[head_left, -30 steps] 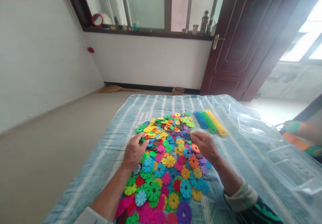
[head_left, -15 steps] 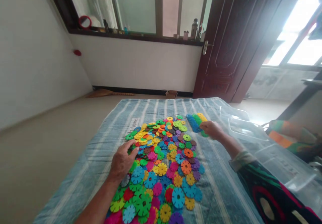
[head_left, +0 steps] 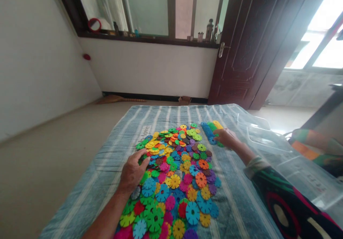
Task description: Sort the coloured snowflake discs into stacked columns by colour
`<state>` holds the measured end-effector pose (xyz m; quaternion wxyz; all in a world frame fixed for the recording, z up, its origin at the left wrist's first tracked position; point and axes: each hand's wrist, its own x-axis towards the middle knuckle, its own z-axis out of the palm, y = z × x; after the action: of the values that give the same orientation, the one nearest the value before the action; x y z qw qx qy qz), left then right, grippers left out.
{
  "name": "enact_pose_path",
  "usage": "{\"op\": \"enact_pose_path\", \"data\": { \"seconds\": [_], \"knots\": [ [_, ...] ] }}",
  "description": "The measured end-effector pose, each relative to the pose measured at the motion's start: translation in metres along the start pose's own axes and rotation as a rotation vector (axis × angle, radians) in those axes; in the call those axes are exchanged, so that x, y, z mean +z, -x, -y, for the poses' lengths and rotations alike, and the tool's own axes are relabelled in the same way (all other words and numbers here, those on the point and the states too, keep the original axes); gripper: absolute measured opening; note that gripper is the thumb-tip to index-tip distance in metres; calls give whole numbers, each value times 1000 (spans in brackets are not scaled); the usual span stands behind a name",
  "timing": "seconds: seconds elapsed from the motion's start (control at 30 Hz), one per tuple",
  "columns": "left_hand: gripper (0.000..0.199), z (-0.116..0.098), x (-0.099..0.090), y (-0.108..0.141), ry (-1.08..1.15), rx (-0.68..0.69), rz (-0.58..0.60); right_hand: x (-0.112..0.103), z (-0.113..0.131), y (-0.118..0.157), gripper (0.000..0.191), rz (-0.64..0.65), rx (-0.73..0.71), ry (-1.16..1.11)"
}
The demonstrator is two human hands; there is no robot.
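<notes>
A broad heap of colourful notched plastic discs (head_left: 175, 181), in blue, green, yellow, orange, pink and purple, lies on a striped cloth. My left hand (head_left: 134, 169) rests at the heap's left edge, thumb and fingers apart beside the yellow and red discs, holding nothing I can see. To the heap's right are side-by-side rows of overlapped discs: a blue row (head_left: 207, 131), a green row (head_left: 212, 126) and a yellow row (head_left: 217, 124). My right hand (head_left: 226, 138) is over their near end, fingers curled together. What those fingers grip is hidden and slightly blurred.
Clear plastic boxes (head_left: 268, 138) stand along the right edge of the striped cloth (head_left: 107, 171). Beyond it are a white wall with a window ledge (head_left: 160, 40) and a dark red door (head_left: 241, 53). An orange and green cloth (head_left: 308, 147) lies at the right.
The view has shifted a little, so everything appears slightly further right. Both hands stay at nearly the same places: the left at the heap, the right over the rows' near end.
</notes>
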<state>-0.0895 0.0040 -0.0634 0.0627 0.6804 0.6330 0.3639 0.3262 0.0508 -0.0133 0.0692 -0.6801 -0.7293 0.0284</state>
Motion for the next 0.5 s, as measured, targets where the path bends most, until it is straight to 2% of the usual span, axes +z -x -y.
{"op": "enact_pose_path", "data": {
  "seconds": [0.1, 0.5],
  "knots": [
    [39, -1, 0, 0, -2, 0, 2, -1, 2, 3, 36, 24, 4, 31],
    [37, -3, -2, 0, 11, 20, -5, 3, 13, 1, 19, 59, 9, 84]
  ]
}}
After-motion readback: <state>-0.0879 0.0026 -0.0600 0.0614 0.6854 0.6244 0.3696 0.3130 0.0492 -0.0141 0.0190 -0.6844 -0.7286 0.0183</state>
